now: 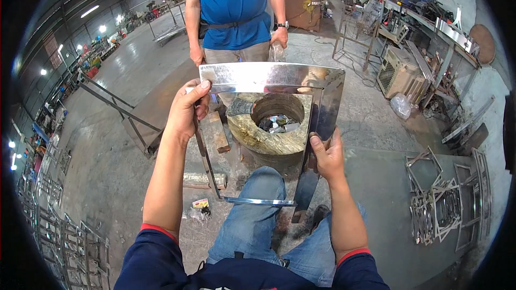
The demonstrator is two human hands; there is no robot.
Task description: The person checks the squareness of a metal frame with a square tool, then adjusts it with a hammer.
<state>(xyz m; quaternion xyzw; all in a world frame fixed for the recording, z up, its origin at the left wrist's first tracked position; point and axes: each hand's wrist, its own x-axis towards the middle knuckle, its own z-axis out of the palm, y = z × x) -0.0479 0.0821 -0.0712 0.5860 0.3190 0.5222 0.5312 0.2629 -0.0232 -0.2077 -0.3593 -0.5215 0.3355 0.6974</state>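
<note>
Between my two hands is a rectangular metal frame (263,77) of shiny flat bars, tilted up in front of me. My left hand (189,104) grips its upper left corner, thumb on the face of the bar. On the right side bar my right hand (327,156) is closed, thumb in front and fingers behind. The lower bar hangs over my knees. Through the opening shows a round stone-like drum (263,142) with a hollow middle that has bits of rubbish in it.
A person in a blue shirt (234,8) stands just beyond the frame. Several metal frames (443,209) lie stacked on the floor at right, more racks (70,241) at left. A wooden block (219,135) lies beside the drum. A cluttered workbench (435,24) lines the right wall.
</note>
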